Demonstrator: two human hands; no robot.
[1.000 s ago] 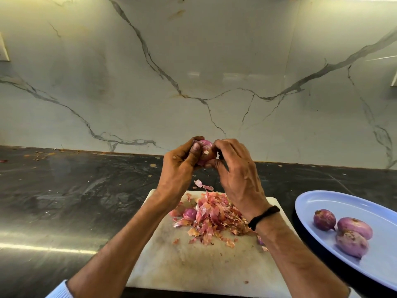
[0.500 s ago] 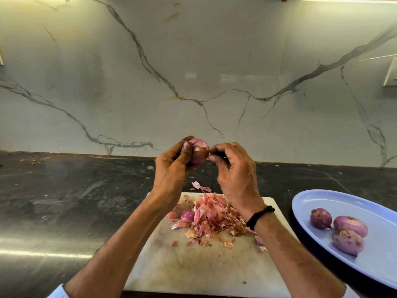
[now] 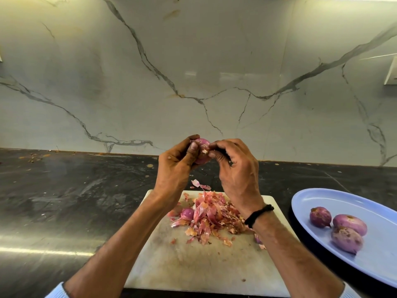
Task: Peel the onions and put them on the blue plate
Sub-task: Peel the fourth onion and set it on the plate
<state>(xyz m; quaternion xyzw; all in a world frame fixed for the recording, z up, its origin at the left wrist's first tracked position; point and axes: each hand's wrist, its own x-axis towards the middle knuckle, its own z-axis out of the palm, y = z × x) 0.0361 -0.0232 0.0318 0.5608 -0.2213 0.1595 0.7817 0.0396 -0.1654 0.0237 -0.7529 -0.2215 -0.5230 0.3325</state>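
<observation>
My left hand (image 3: 175,168) grips a small purple onion (image 3: 203,151), held up above the far edge of the white cutting board (image 3: 193,265). My right hand (image 3: 236,171) pinches a scrap of skin on the onion's right side, fingers curled. A heap of pink onion skins (image 3: 211,216) lies on the board under my hands, with another onion (image 3: 187,213) at its left edge. On the blue plate (image 3: 335,203) at the right lie three peeled onions (image 3: 343,226).
The board and plate rest on a dark stone counter (image 3: 75,201) backed by a white marble wall (image 3: 193,72). Small crumbs dot the counter's far left. A black band circles my right wrist (image 3: 258,215).
Both hands stay raised with the onion; the left hand has turned it a little and the right hand's fingertips have closed back onto its side. The view shifted slightly.
</observation>
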